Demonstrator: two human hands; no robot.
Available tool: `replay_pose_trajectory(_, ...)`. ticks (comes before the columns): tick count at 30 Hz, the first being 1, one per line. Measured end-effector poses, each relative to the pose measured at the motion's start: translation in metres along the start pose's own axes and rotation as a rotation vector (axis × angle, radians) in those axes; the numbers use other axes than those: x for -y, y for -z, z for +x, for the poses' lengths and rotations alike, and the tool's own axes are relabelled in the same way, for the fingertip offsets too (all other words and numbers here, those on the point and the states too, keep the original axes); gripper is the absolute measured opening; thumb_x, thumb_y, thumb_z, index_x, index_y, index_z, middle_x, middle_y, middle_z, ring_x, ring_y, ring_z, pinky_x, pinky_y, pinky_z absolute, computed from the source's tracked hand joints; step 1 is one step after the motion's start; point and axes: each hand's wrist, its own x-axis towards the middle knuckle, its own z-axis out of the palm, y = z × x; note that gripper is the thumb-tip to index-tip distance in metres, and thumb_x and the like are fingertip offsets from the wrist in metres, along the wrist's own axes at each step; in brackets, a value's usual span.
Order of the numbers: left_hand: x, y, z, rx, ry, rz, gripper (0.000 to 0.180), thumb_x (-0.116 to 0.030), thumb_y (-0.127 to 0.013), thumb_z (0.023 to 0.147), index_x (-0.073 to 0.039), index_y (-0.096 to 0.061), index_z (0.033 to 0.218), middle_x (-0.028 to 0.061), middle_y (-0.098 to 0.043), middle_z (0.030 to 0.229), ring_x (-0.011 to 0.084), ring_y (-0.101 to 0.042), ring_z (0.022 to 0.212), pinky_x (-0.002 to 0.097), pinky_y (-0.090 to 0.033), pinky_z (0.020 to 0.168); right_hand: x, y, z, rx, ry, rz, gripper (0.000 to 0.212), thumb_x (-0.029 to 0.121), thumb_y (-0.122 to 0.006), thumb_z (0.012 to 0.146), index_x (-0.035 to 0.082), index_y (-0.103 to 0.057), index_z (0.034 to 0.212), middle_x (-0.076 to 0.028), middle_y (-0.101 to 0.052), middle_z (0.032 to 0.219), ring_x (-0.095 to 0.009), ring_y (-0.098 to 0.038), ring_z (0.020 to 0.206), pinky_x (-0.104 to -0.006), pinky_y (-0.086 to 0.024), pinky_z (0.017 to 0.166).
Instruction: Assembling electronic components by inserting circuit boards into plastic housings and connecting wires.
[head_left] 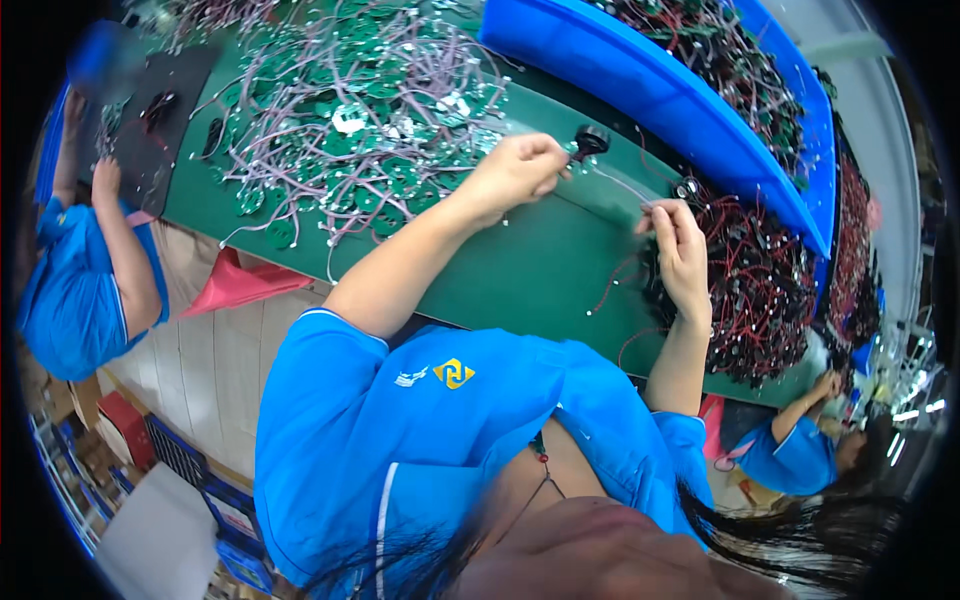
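Above the green tabletop my left hand [518,172] is closed in a pinch, with a small black round part [592,140] at its fingertips. From beside that part a thin pale wire [622,184] runs across to my right hand [680,248], whose thumb and fingers are closed on its end. The wire's join near my left fingertips is too small to make out. Left of my hands spreads a heap of green circuit boards with pale purple wires [350,120]. Next to my right hand lies a pile of black parts with red and black wires [755,280].
A long blue bin [660,90] full of wired parts crosses the far right of the green table [520,265]. At the left, a co-worker [90,270] works at a dark mat [165,120]; another co-worker [795,455] is at the lower right. A pink stool [240,283] stands beside the table.
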Motion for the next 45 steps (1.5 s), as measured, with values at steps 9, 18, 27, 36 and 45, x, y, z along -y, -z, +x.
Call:
replay_pose_trajectory(9,0.008,-0.007,0.000,-0.015,0.001,0.049,0.018,-0.018,-0.052,0.090,-0.004,-0.057,0.081,-0.0036,-0.044,0.054,0.0016,-0.032,0.043,0.0152,-0.020,0.039,0.012,0.008,0.000,0.151,-0.306,0.302,0.005,0.005,-0.058,0.086,0.001,-0.058,0.088,-0.005,-0.060,0.072,-0.012,-0.052,0.058,-0.0186,-0.041,0.057)
replay_pose_trajectory(18,0.021,-0.016,-0.002,-0.018,0.052,0.063,0.019,-0.019,-0.051,0.091,-0.004,-0.058,0.083,-0.0032,-0.045,0.053,0.0014,-0.034,0.043,0.0148,-0.020,0.038,0.021,-0.042,0.017,-0.149,-0.284,0.762,0.006,0.000,-0.064,0.081,0.000,-0.059,0.084,-0.004,-0.059,0.075,-0.012,-0.055,0.062,-0.0178,-0.043,0.057)
replay_pose_trajectory(27,0.016,-0.020,-0.006,-0.036,0.086,0.028,0.019,-0.019,-0.050,0.091,-0.003,-0.058,0.085,-0.0029,-0.046,0.053,0.0011,-0.033,0.042,0.0144,-0.019,0.037,0.005,-0.050,0.025,-0.201,0.029,0.492,0.006,-0.001,-0.067,0.078,0.000,-0.062,0.081,-0.004,-0.055,0.082,-0.011,-0.049,0.068,-0.0196,-0.039,0.059)
replay_pose_trajectory(36,0.015,-0.021,-0.007,-0.021,0.103,-0.082,0.018,-0.018,-0.051,0.091,-0.004,-0.059,0.084,-0.0027,-0.047,0.053,0.0011,-0.032,0.041,0.0147,-0.018,0.036,0.008,-0.053,0.032,-0.168,0.192,0.316,0.005,0.000,-0.067,0.076,0.001,-0.065,0.080,-0.004,-0.053,0.084,-0.011,-0.046,0.068,-0.0202,-0.037,0.059)
replay_pose_trajectory(45,0.016,-0.014,-0.003,0.017,0.015,-0.129,0.016,-0.017,-0.052,0.090,-0.005,-0.059,0.083,-0.0026,-0.047,0.053,0.0011,-0.031,0.040,0.0150,-0.017,0.036,-0.002,-0.059,0.032,-0.285,-0.014,0.336,0.006,0.002,-0.065,0.079,0.002,-0.061,0.075,-0.002,-0.053,0.082,-0.010,-0.046,0.068,-0.0209,-0.036,0.058)
